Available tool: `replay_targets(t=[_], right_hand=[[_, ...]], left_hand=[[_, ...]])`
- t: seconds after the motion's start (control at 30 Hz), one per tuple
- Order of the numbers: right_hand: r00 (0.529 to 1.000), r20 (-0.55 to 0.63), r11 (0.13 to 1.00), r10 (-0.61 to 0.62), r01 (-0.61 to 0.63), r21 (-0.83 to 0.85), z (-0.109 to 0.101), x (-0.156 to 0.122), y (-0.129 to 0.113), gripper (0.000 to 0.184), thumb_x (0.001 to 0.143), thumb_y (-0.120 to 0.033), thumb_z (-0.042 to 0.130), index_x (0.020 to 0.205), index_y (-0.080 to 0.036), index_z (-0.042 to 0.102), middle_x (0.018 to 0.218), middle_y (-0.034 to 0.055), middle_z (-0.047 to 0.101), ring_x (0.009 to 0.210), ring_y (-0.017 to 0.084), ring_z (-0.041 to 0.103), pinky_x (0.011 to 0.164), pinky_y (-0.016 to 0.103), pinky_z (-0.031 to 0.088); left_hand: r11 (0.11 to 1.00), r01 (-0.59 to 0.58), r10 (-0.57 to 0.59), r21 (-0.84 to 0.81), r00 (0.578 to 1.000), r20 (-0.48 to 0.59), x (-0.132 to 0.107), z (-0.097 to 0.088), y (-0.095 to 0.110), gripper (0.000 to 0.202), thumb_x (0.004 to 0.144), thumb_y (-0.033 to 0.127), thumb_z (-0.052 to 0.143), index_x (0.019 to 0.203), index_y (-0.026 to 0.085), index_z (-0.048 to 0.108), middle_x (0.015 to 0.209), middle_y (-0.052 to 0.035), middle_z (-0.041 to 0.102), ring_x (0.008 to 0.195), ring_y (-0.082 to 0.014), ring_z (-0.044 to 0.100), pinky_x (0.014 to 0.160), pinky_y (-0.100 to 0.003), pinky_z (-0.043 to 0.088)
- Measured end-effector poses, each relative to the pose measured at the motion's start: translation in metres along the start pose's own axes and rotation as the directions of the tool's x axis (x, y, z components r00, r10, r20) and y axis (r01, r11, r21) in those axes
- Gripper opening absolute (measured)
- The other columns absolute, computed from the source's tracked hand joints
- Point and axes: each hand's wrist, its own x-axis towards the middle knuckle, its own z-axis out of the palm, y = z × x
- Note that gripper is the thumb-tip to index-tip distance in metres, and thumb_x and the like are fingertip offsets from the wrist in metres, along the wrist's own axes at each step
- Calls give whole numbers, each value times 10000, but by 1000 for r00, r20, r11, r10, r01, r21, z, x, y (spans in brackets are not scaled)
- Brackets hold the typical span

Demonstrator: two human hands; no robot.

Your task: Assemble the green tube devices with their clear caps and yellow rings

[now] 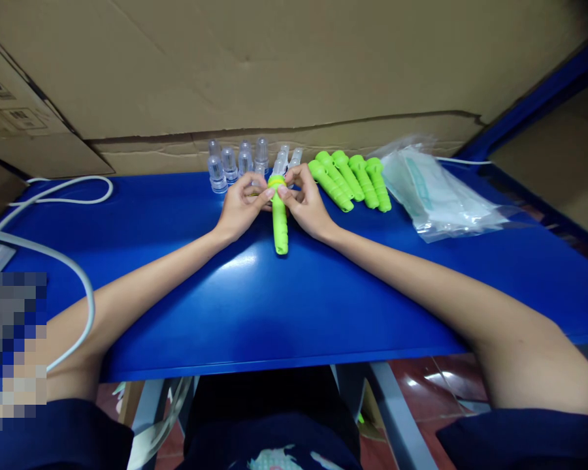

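Head view: glossy blue table (274, 307) spans mid-frame, with bare surface between the hands and its front edge.
Green piece (279, 228): ribbed, tapered lime plastic tube at frame centre, lower end on the table.
Left hand (240, 207): fingertips pinched on the piece's top collar.
Right hand (308, 203): fingertips pinched on the same collar from the opposite side.
Clear caps (235, 166): transparent and domed, clustered just behind the hands.
Green row (351, 181): like pieces side by side, right of centre.
Plastic bags (436, 196): crinkled film, upper right.
Cardboard (274, 65): matte wall along the far edge.
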Motion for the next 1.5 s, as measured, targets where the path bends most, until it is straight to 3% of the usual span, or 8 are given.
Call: replay_targets(t=[0.13, 0.4, 0.83, 1.33, 1.5], right_hand=[[1000, 4, 1000, 1, -1, 16, 0, 1, 0, 555, 940, -782, 461, 1228, -308, 451, 1190, 80, 608, 892, 218, 706, 700, 428, 663], [999, -40, 998, -20, 23, 60, 2, -1, -14, 525, 939, -763, 498, 1172, -294, 456, 1153, 71, 588, 863, 189, 657, 693, 359, 621], [999, -38, 997, -35, 38, 72, 0, 1, -9, 505, 946, -733, 524, 1150, -271, 524, 1098, 69, 621, 889, 204, 679, 769, 397, 643], [998, -31, 997, -48, 50, 59, 0, 1, -11, 461, 966, -714, 504, 1095, -272, 511, 1077, 63, 604, 881, 198, 645, 768, 386, 619], [998, -54, 997, -38, 42, 71, 1, 0, -11, 457, 961, -709, 518, 1102, -275, 490, 1121, 70, 604, 965, 209, 653, 800, 384, 623]], left_hand=[[999, -26, 26, 32, 1000, -7, 0, 1, -1, 475, 814, 607, 785, 889, 210, 534, 886, -17, 675, 810, -152, 725, 752, -294, 649], [998, -48, 49, 44, 999, -4, -1, 0, -4, 554, 831, 622, 766, 1174, 243, 552, 952, -28, 719, 833, -168, 750, 783, -318, 646], [997, -72, 72, 33, 997, -13, 1, -1, -10, 515, 824, 599, 785, 1096, 227, 555, 901, -8, 713, 782, -151, 756, 723, -286, 658], [997, -79, 79, 23, 997, 1, 1, 0, -6, 509, 806, 610, 797, 1025, 216, 561, 835, 10, 687, 749, -139, 745, 701, -272, 656], [998, -58, 58, 4, 998, -7, 1, 1, -3, 537, 792, 627, 801, 1028, 219, 543, 861, 7, 689, 764, -132, 739, 715, -266, 650]])
